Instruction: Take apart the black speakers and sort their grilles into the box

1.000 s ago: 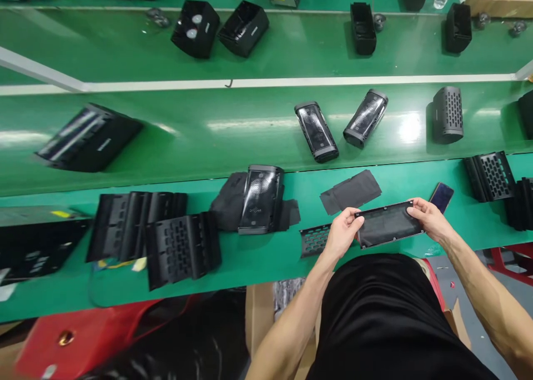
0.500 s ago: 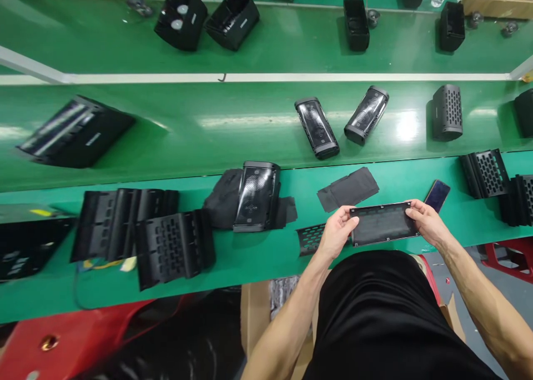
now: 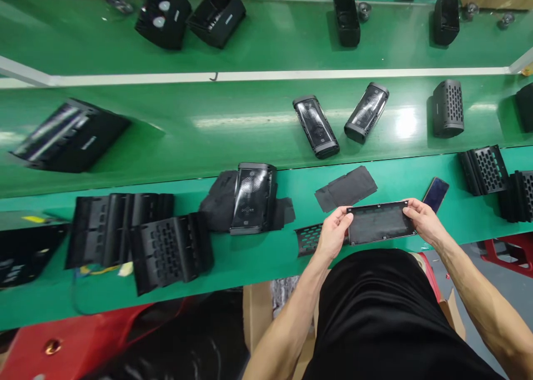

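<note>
Between my two hands I hold a thin black rectangular panel [image 3: 380,224] with a raised rim and small clips along its edges. My left hand [image 3: 334,233] pinches its left end, thumb on top. At the right end, my right hand [image 3: 421,219] grips it the same way. Under and beside my left hand lies a black slotted grille cover [image 3: 307,240], partly hidden. Behind the panel rest flat sheets of black mesh cloth [image 3: 347,188]. A dark phone [image 3: 436,194] lies just beyond my right hand.
Left on the bench are stacked slotted covers [image 3: 164,252] and a glossy black speaker-like housing [image 3: 253,198] on black cloth. More covers [image 3: 485,170] sit at the right. Finished-looking units [image 3: 316,126] stand on the green conveyor [image 3: 233,130] behind. A red stool [image 3: 508,258] is below right.
The view has shifted slightly. My hands keep the same hold on the panel, which looks almost unmoved over the bench edge.
</note>
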Tool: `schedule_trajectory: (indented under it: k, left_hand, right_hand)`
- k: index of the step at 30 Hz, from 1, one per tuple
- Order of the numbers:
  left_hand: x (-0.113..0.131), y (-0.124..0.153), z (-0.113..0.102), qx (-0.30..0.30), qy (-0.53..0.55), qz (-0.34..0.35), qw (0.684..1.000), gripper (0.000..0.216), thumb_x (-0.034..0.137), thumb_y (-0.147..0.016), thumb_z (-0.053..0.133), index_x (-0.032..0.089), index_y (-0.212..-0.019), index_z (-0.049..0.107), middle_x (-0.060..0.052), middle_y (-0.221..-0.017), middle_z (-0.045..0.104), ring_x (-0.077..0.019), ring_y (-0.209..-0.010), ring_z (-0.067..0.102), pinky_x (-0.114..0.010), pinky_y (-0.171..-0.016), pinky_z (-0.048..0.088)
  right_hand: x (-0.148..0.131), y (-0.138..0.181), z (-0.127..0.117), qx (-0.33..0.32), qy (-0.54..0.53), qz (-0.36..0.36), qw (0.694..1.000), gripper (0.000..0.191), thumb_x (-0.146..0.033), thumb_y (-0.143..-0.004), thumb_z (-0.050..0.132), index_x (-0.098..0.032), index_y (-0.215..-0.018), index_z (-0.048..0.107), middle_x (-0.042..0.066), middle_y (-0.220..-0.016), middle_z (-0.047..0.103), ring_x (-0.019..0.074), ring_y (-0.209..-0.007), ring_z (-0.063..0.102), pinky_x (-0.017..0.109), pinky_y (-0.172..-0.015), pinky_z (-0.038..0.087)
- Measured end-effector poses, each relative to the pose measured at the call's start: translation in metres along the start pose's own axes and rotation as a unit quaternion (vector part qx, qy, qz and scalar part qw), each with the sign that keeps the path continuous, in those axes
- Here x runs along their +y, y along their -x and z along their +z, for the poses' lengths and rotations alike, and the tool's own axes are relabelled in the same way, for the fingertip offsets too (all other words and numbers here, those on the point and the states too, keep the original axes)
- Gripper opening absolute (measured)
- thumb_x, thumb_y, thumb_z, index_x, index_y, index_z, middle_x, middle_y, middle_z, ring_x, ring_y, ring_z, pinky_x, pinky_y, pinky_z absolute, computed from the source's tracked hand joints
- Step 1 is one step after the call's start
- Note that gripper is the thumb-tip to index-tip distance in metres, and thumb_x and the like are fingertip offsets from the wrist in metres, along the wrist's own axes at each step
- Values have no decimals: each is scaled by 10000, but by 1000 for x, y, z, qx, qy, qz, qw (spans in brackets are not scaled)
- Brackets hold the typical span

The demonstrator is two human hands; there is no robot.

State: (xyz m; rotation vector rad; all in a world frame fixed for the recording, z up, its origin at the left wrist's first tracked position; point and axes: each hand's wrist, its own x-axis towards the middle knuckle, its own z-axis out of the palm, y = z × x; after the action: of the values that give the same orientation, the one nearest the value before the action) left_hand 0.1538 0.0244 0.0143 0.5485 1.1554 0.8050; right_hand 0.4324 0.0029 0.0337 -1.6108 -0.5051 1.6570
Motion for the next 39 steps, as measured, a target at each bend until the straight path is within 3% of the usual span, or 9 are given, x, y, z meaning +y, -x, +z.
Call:
schedule_trajectory:
  k: [21,32,36,39]
  left_hand:
    - [-3,-9,-4,10,31,8,999,562,587,-684,965,175,-1020,783,-19,-918,750,-160,-842,643,-259,-809,513]
    - [5,-14,-7,5,21,22,1000,504,581,-738,931,193,-1016,771,-36,-953,791,-197,-911,715,-293,-857,561]
    - [16,-13,-12,-4,71,-13,997,512,543,-741,954,186,-1055,764,-26,-886,780,-186,-806,718,-276,-767,573]
    - [23,-20,-18,-70,168,-96,979,541,677,-871,809,172,-1057,751,-38,-796,762,-181,-629,688,-283,-637,560]
  right_hand:
    - [-2,2,8,4,-22,-1,1000,458,-473,-667,954,-233,-949,685,-33,-777,684,154,-683,595,274,-666,472]
    - [-4,-4,17,-12,-43,-2,999,483,-480,-661,970,-225,-972,704,-14,-815,709,167,-715,611,281,-700,484]
    - [-10,-7,18,-26,-57,0,998,470,-463,-662,989,-228,-951,702,-14,-819,702,167,-721,611,287,-714,492]
    - [-20,-13,19,-49,-80,7,996,484,-437,-636,1023,-223,-936,710,-22,-815,694,146,-714,610,270,-727,500]
